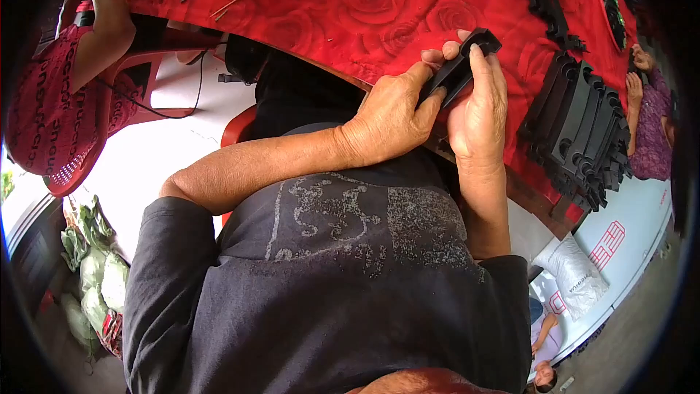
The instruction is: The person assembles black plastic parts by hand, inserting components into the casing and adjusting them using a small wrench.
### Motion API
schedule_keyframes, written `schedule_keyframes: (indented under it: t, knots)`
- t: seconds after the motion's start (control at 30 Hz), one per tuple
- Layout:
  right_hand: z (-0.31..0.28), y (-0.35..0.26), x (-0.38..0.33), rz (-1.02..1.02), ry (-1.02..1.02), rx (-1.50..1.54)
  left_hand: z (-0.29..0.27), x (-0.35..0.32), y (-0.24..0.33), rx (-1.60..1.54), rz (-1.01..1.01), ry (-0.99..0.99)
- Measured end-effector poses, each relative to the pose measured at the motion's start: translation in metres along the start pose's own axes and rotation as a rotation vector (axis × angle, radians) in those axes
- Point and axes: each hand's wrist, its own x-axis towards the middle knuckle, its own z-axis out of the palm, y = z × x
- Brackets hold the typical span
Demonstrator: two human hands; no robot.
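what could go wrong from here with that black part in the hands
The black part is held between the left hand and the right hand near the front edge of the red-covered table, so a slip might drop it off the table.

The loose pile of black parts lies close to the right hand, so a sideways swing of that arm could knock some off.

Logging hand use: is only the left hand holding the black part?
No, the left hand and right hand both hold the black part.
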Motion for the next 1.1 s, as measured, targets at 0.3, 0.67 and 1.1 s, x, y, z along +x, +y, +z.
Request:
schedule_keyframes:
  t: [0.3, 0.67, 1.1]
  knots:
    - [0.001, -0.003, -0.003, -0.038, 0.043, -0.056, 0.004, 0.003, 0.005, -0.018, -0.050, -0.025]
    - [0.004, 0.000, -0.003, -0.043, 0.097, -0.082, 0.003, 0.007, 0.005, -0.083, -0.153, -0.077]
    - [0.011, 0.000, -0.004, -0.047, 0.103, -0.101, 0.000, 0.005, 0.014, -0.228, -0.191, -0.018]
